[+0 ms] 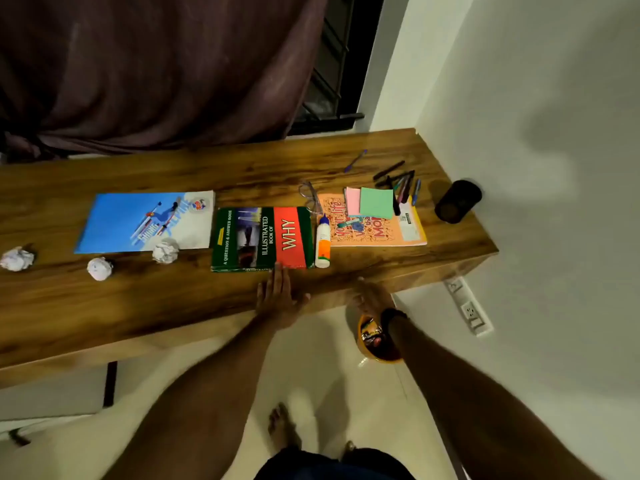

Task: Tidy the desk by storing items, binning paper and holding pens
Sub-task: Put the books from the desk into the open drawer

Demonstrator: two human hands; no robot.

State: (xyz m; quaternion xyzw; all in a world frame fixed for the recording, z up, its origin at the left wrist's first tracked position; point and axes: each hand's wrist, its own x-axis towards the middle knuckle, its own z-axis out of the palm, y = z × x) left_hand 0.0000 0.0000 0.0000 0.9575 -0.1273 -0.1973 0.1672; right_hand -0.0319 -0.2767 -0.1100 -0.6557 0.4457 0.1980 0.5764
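Three crumpled paper balls are left on the wooden surface, light and easily pinched; the left hand is laid flat beside the stiff book, while the right hand's grip cannot be told

A bare strip of desk runs along the near edge, lower left of centre, broken only by three paper balls at the left. Mid-frame a row blocks the way: blue folder, green book, glue bottle, orange notebook. Behind it, bare wood spans the upper left; loose pens and a dark cup crowd the right.
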